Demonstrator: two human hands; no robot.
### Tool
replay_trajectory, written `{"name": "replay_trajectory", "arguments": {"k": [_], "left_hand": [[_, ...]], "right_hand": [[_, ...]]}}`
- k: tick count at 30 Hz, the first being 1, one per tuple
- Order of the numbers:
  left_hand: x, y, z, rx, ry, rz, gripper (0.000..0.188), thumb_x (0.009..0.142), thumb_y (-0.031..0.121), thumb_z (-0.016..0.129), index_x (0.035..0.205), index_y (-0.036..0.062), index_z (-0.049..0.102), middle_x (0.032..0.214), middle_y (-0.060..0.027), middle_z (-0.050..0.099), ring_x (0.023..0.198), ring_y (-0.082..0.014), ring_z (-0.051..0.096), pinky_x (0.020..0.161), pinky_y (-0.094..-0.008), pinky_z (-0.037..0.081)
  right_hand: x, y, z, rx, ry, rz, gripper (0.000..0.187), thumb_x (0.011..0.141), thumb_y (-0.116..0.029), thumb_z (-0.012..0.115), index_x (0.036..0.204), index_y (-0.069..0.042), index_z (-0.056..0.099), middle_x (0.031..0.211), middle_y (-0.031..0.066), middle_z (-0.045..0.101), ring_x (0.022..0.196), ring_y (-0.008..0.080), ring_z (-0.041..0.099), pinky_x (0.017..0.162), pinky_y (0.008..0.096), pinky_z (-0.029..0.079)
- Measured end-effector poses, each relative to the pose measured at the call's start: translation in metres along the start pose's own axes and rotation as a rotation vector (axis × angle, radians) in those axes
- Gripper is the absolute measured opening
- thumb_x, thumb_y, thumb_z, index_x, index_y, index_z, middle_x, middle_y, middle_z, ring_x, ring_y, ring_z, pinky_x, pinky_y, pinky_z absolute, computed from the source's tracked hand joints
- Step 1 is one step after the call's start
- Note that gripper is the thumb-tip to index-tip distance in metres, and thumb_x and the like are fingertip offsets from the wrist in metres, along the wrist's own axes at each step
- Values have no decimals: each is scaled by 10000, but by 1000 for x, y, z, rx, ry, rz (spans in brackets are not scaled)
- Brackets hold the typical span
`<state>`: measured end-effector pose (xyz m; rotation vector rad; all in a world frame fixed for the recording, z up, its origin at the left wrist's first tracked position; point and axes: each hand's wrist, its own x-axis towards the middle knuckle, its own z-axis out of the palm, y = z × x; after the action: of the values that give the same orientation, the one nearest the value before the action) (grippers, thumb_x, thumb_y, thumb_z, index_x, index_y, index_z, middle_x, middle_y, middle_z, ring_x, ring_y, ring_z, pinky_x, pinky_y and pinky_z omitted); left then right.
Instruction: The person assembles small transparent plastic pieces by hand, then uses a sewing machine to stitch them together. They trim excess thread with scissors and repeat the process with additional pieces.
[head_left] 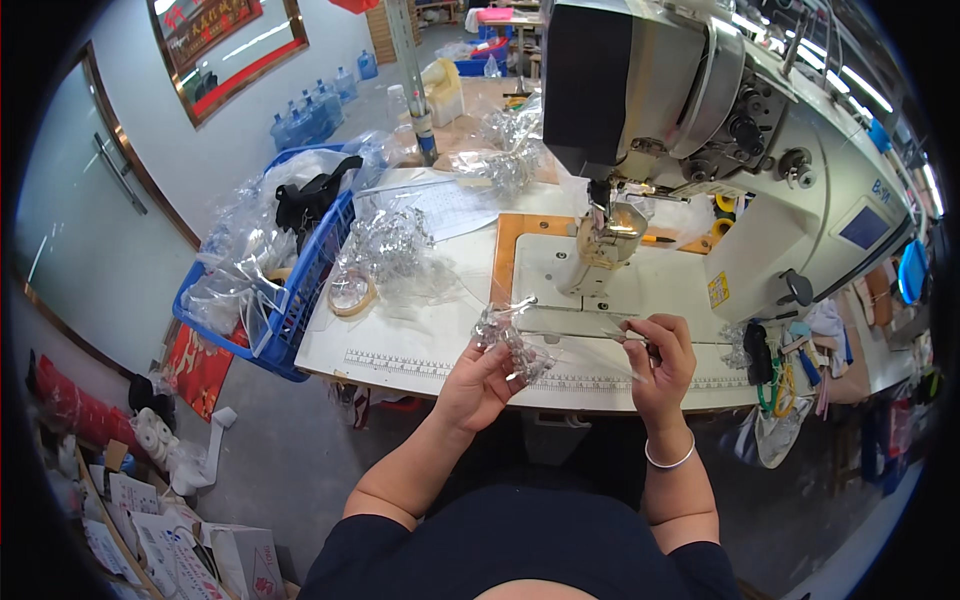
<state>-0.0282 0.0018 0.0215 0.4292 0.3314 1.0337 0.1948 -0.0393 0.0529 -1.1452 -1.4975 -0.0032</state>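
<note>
My left hand [478, 388] is closed on a bunch of clear plastic pieces with shiny silver bits [515, 345], held above the front edge of the sewing table. To its right, my right hand [662, 362] is curled around a small pointed metal tool [618, 336], its tip toward the left; the fingers hide most of it. Both hands are in front of the sewing machine [610, 235], whose raised post and needle area stand just beyond them. A pile of similar clear and silver pieces [388, 245] lies on the left of the table.
A blue basket [315, 265] filled with plastic bags stands at the table's left side. A roll of tape [352, 294] lies beside the pile. The machine head overhangs the right side. Scissors and other tools [775, 375] lie at the right edge. Boxes [180, 545] sit on the floor at left.
</note>
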Motion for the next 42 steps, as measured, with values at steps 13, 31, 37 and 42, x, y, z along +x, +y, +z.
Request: {"name": "replay_trajectory", "arguments": {"k": [13, 31, 37, 42], "left_hand": [[1, -15, -3, -245, 233, -176, 205, 931, 199, 560, 1058, 38, 561, 976, -75, 637, 855, -184, 641, 760, -321, 564], [0, -38, 8, 280, -150, 28, 368, 984, 307, 428, 1220, 27, 461, 1119, -92, 576, 948, -211, 620, 810, -354, 518], [13, -31, 2, 244, 121, -56, 287, 928, 242, 548, 1104, 15, 537, 955, -117, 626, 788, -217, 655, 690, -310, 539], [16, -31, 4, 268, 191, -43, 213, 924, 276, 546, 1016, 84, 542, 956, -105, 628, 797, -214, 652, 680, -344, 552]], "right_hand": [[-3, -50, -4, -300, -142, -220, 295, 651, -117, 799, 912, -48, 681, 768, 59, 561, 625, 212, 554, 520, 272, 443], [-8, -2, 47, 446, -255, 500, 184, 783, -50, 722, 929, 19, 635, 796, 71, 680, 721, 87, 607, 658, 233, 490], [-3, -11, 35, 306, -201, 315, 290, 750, -46, 735, 1025, -24, 645, 913, 72, 647, 741, 117, 603, 646, 246, 484], [-29, 5, 5, -64, -254, 36, 339, 683, -117, 770, 1010, -83, 685, 859, 79, 615, 710, 205, 592, 612, 283, 481]]}}
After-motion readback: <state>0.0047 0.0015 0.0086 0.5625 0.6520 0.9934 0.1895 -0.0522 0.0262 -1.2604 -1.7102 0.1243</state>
